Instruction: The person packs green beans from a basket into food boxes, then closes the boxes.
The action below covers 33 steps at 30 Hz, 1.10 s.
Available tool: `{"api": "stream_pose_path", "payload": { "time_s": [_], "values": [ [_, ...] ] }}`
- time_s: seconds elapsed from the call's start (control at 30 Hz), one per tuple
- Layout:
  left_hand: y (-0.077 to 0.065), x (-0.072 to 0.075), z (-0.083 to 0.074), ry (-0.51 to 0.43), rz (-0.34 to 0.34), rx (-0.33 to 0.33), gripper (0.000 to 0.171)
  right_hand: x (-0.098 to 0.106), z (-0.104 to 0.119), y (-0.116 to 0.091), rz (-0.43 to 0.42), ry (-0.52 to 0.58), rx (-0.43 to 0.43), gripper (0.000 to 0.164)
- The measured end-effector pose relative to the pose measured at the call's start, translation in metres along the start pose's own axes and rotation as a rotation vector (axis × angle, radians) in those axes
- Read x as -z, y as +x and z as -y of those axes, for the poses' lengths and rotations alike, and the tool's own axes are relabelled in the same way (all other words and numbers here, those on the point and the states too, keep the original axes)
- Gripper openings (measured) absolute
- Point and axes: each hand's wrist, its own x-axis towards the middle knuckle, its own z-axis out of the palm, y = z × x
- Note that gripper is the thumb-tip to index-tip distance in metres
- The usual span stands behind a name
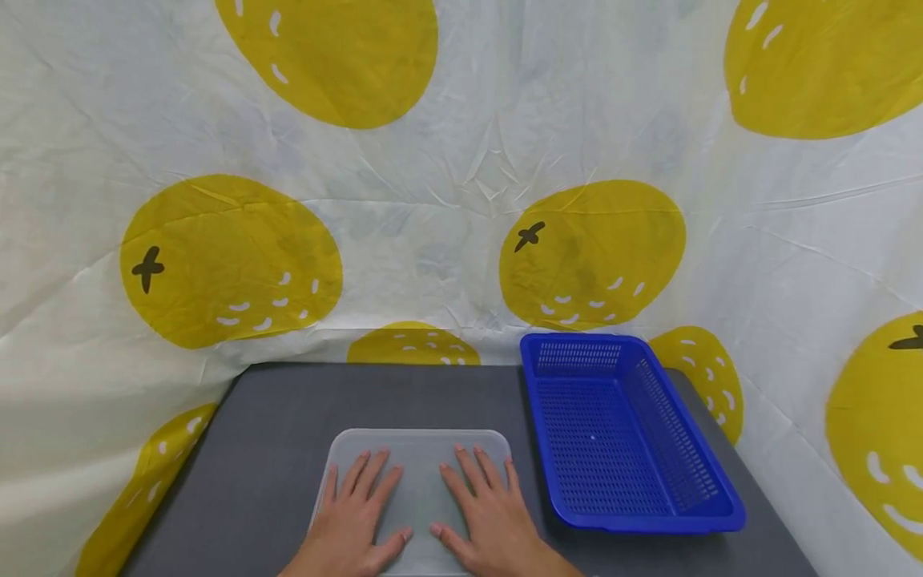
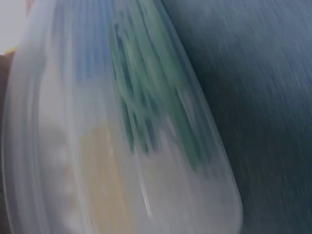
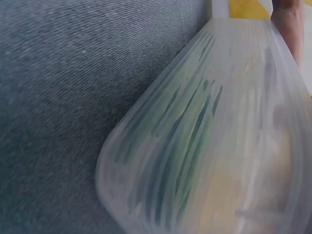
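A translucent, lidded plastic box (image 1: pixel 417 481) sits at the near middle of the table in the head view. My left hand (image 1: pixel 352 513) lies palm down on the left part of its lid, fingers spread and straight. On the right part rests my right hand (image 1: pixel 493 513), spread in the same way. Through the box wall (image 2: pixel 185 200) in the left wrist view, long green strips, a yellowish patch and a bluish patch show dimly. Similar green strips (image 3: pixel 175 141) appear through the wall in the right wrist view; what they are stays unclear.
Right of the box stands a blue perforated plastic basket (image 1: pixel 542 449), near the table's right edge. The table (image 1: pixel 288 409) has a dark grey covering. A white curtain with yellow fruit prints (image 1: pixel 418 264) hangs behind it and along both sides.
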Motion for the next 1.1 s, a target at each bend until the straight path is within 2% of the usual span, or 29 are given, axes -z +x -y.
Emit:
{"api": "stream_pose_path", "payload": {
  "time_s": [0.13, 0.3, 0.37, 0.53, 0.67, 0.8, 0.9, 0.97, 1.1],
  "values": [
    [0.0, -0.002, -0.009, -0.039, 0.063, -0.015, 0.072, -0.002, 0.005, 0.001, -0.011, -0.031, 0.042, 0.066],
    [-0.001, 0.0, -0.014, -0.05, 0.098, 0.011, 0.068, -0.004, 0.006, -0.001, -0.06, -0.064, 0.076, 0.064],
    [-0.001, 0.0, -0.015, -0.047, 0.088, 0.003, 0.069, -0.003, 0.005, -0.001, -0.043, -0.052, 0.078, 0.064],
    [0.003, 0.004, -0.012, -0.052, 0.063, -0.036, 0.072, 0.012, 0.001, 0.005, 0.077, 0.038, 0.054, 0.064],
    [0.013, 0.02, -0.007, -0.087, 0.06, -0.077, 0.071, 0.033, -0.007, 0.015, 0.129, 0.143, 0.015, 0.055],
    [0.029, 0.044, 0.002, -0.066, 0.039, -0.101, 0.07, 0.057, -0.025, 0.028, 0.12, 0.211, 0.041, 0.041],
    [0.044, 0.06, 0.011, -0.021, 0.013, -0.095, 0.071, 0.072, -0.041, 0.037, 0.112, 0.21, 0.064, 0.034],
    [0.052, 0.069, 0.016, 0.009, -0.019, -0.092, 0.074, 0.081, -0.051, 0.043, 0.118, 0.206, 0.052, 0.034],
    [0.066, 0.085, 0.023, 0.054, -0.087, -0.114, 0.078, 0.097, -0.07, 0.052, 0.069, 0.181, 0.068, 0.037]
  ]
}}
